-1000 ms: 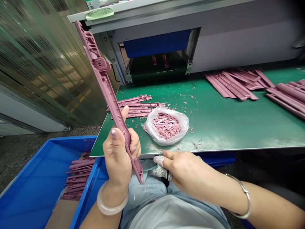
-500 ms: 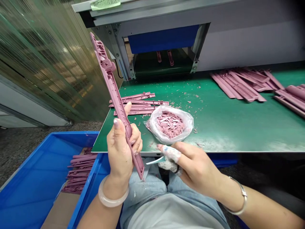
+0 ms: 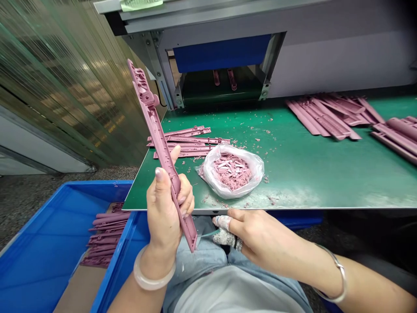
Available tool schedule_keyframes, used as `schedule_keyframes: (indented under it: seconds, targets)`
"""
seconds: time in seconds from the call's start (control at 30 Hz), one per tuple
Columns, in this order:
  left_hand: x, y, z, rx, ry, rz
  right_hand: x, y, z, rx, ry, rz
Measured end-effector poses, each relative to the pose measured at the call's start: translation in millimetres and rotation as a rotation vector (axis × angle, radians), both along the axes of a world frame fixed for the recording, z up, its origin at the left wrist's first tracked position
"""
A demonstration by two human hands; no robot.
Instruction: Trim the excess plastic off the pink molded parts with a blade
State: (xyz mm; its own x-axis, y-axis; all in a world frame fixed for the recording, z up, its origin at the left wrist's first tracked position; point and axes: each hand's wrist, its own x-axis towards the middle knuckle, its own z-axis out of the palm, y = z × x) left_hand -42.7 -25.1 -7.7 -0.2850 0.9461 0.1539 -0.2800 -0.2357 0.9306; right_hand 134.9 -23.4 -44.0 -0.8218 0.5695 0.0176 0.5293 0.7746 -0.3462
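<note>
My left hand (image 3: 164,206) is wrapped round a long pink plastic strip (image 3: 158,137), which slants up to the left with its ribbed, hollow side showing. In my right hand (image 3: 257,232) is a thin teal blade (image 3: 209,234), pinched between fingers covered with white wrapping. The blade's tip reaches the lower end of the strip; whether it touches cannot be made out. Just beyond my hands, a clear plastic bag (image 3: 257,169) stands open on the green table (image 3: 293,174), full of pink scraps and shavings.
Several pink strips (image 3: 189,148) lie behind the bag, and larger heaps of pink parts (image 3: 325,115) sit at the right. A blue bin (image 3: 42,243) at the left holds more strips. At the back, a conveyor opening (image 3: 224,91) carries two pink pieces.
My right hand and the blade have moved down, and the blade's tip is now close against the strip's lower end. The strip has dropped slightly in my left hand's hold.
</note>
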Motion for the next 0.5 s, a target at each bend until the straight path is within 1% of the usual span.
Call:
schedule_keyframes:
  seconds: [0.23,0.3,0.4,0.5]
  targets:
    - [1,0,1.6,0.006,0.025,-0.002,-2,3,-2.8,-0.032,-0.023,0.002]
    - [4,-1,2.3,0.001,0.031,0.021,-3,3,-3.2,-0.033,-0.029,-0.001]
    - [6,0,0.8,-0.014,0.046,0.067,-6,1,-4.3,-0.005,-0.03,-0.028]
    - [5,2,-3.8,-0.009,0.061,0.047,-11,-4,-5.5,0.047,-0.022,-0.073]
